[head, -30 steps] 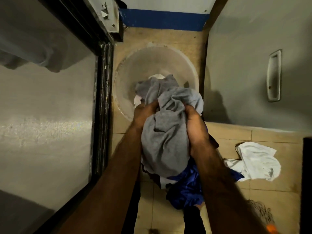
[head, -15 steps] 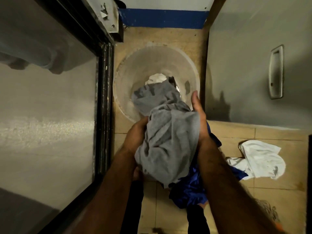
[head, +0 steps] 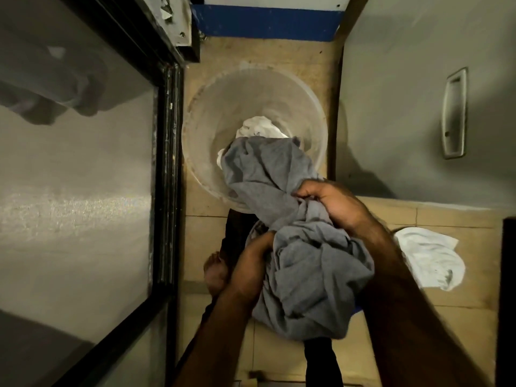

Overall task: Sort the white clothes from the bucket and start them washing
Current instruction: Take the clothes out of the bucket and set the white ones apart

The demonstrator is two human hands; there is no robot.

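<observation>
Looking down from the head view, both hands are buried in a big grey garment (head: 301, 269). The left hand (head: 251, 263) has its fingers (head: 266, 243) curled tight into a bunch of cloth at the near side. The right hand (head: 335, 205) works further out, fingers (head: 307, 192) hooked over a fold and pinching it. Both fists are full of fabric.

The garment hangs bundled between the two grips, and its far end reaches out past the right fingertips, over the near rim of the bucket (head: 195, 129). Beyond that trailing end, down in the bucket, a white cloth (head: 258, 128) peeks out, partly covered by the grey.

Out past the right wrist, a second white cloth (head: 430, 258) lies crumpled on the tiled floor (head: 460, 317), well apart from the bucket. Just outside the left knuckles is a bare foot (head: 215, 270) on the tiles. Further that way runs a dark-framed glass panel (head: 83, 191). Off beyond the right hand stands a grey door (head: 391, 79) with a recessed handle (head: 453, 113).
</observation>
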